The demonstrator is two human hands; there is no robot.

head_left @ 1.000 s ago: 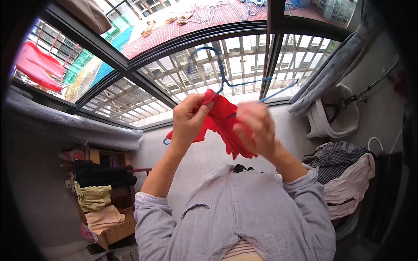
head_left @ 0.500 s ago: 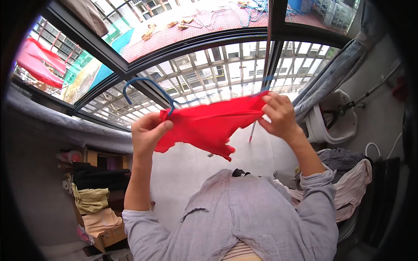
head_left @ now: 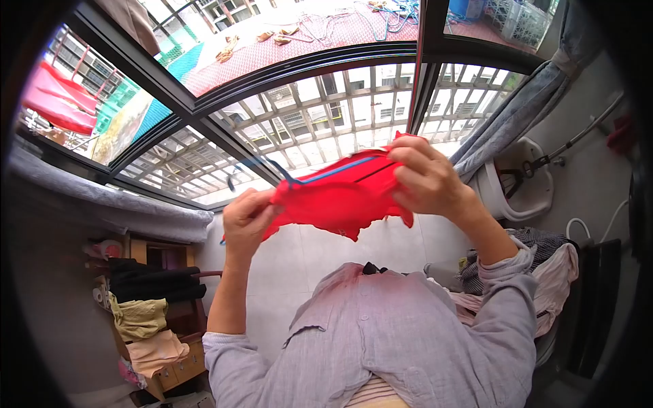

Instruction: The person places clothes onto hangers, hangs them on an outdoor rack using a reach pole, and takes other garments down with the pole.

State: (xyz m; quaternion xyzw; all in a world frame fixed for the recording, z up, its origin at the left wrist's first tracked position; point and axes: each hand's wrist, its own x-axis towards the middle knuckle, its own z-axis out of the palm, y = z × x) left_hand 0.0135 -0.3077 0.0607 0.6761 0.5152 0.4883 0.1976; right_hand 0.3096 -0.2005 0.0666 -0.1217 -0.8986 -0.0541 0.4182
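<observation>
A red cloth garment [head_left: 333,200] is stretched between my two hands in front of the window. My left hand [head_left: 250,216] pinches its left edge between thumb and fingers. Its right end is gripped by my right hand [head_left: 428,178], with the fingers curled over the fabric. A blue hanger [head_left: 343,167] lies along the garment's upper edge, partly covered by the red cloth; its hook is blurred and points up and left.
Barred windows [head_left: 313,109] stand ahead. At left is a wooden cabinet [head_left: 187,360] with folded clothes [head_left: 139,318]. On the right are a white basin [head_left: 527,180], a grey curtain [head_left: 520,112] and piled clothes [head_left: 554,279]. A thin pole rises behind the garment.
The garment has turned in my hands, and more of the blue hanger shows along its upper edge. The hook has tipped lower. My left hand has moved right and slightly down.
</observation>
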